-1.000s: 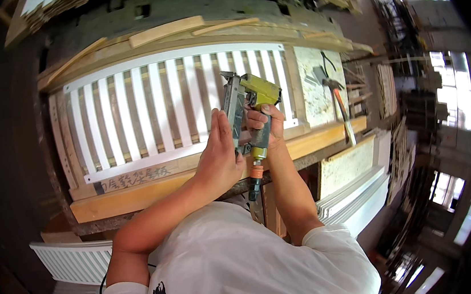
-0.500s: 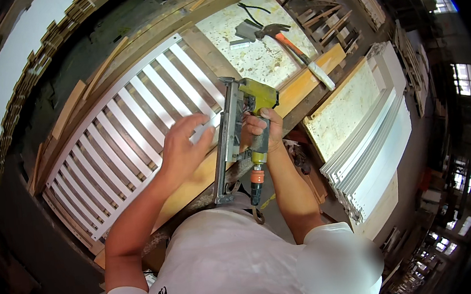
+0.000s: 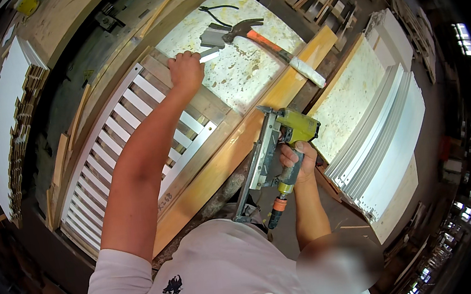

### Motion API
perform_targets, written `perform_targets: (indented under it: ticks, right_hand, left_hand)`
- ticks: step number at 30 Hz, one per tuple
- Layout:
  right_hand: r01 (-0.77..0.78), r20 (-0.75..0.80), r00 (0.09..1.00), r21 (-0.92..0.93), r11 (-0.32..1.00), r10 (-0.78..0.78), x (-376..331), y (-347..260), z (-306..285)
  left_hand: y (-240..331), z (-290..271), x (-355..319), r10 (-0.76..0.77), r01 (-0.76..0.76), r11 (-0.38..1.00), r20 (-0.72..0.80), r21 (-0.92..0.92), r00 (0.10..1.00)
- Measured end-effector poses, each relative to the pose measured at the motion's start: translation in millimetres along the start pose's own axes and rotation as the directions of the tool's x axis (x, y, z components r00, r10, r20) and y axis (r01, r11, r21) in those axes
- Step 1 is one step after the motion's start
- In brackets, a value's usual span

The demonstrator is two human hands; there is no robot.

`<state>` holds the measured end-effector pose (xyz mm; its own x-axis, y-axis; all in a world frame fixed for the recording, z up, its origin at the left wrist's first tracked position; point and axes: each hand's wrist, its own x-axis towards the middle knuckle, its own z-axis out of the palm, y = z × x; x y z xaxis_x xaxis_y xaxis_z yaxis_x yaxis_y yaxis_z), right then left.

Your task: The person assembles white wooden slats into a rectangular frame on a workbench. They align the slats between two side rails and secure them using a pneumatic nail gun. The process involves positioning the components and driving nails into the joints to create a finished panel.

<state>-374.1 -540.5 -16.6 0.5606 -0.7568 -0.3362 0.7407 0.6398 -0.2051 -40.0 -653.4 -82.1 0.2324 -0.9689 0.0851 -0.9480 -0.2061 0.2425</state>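
My left hand (image 3: 186, 72) reaches out to the far end of the slatted panel, fingers closed on the end of a short silver strip of staples (image 3: 210, 54). Beside that strip lie more grey staple strips (image 3: 215, 36) on the stained white board (image 3: 246, 83). My right hand (image 3: 300, 162) is wrapped round the grip of a yellow-green air staple gun (image 3: 297, 123), held upright near my body with its long magazine on the left. Under my left arm lies the white slatted panel (image 3: 114, 137), partly hidden by the forearm.
A claw hammer (image 3: 271, 45) with an orange and white handle and black pliers (image 3: 215, 12) lie on the board. A yellow wooden beam (image 3: 261, 121) edges the bench. White slats (image 3: 378, 138) are stacked at right, and more white boards (image 3: 15, 124) at far left.
My left hand has moved from beside the staple gun forward to the staple strips and closed on one. The gun, in my right hand, has shifted right and lower in the view.
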Motion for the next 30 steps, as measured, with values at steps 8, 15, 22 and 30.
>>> perform_targets:
  ticks: [8, 15, 22, 30]
  right_hand:
    - [-0.051, -0.073, 0.996, -0.096, 0.994, 0.044, 4.7, -4.1, -5.7]
    - [-0.048, -0.028, 0.999, -0.111, 0.993, 0.045, 18.3, 1.5, 1.3]
    - [-0.178, 0.25, 0.959, 0.174, 0.969, 0.131, 51.7, -2.4, -8.6]
    - [-0.319, 0.291, 0.919, 0.148, 0.936, 0.267, 82.5, 21.4, 18.3]
  left_hand:
    - [-3.5, 10.2, 3.4, 0.045, -0.046, 0.996, -0.011, -0.077, 0.999]
    - [-7.9, 7.1, -6.1, 0.066, -0.088, 0.987, -0.156, -0.138, 0.986]
    - [61.8, -89.5, -88.9, -0.268, 0.245, 0.218, 0.183, -0.945, 0.946]
    - [93.5, -123.5, -133.4, -0.276, 0.182, -0.11, 0.206, -0.977, 0.939]
